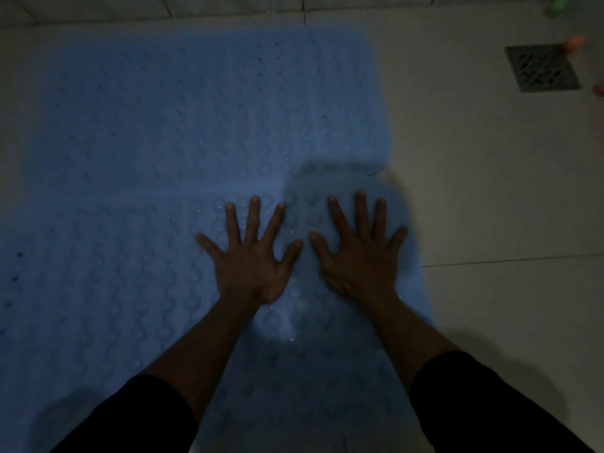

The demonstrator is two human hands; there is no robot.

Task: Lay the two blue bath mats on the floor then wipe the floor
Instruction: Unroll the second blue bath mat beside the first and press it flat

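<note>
Both hands flat, palms down, on the blue mats.

Left hand (250, 253) and right hand (358, 248) have fingers spread wide and grip nothing; they lie side by side, thumbs near but apart. The near mat (108, 289) lies under both hands; the far mat (202, 103) sits just beyond, meeting it along a seam. Both lie flat on the tiled floor (490, 191). The drain grate (542, 67) is well right. The light is dim.

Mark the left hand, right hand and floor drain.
left hand (251, 266), head view, back of the hand, flat on the mat.
right hand (359, 256), head view, back of the hand.
floor drain (542, 67), head view, centre of the grate.
</note>
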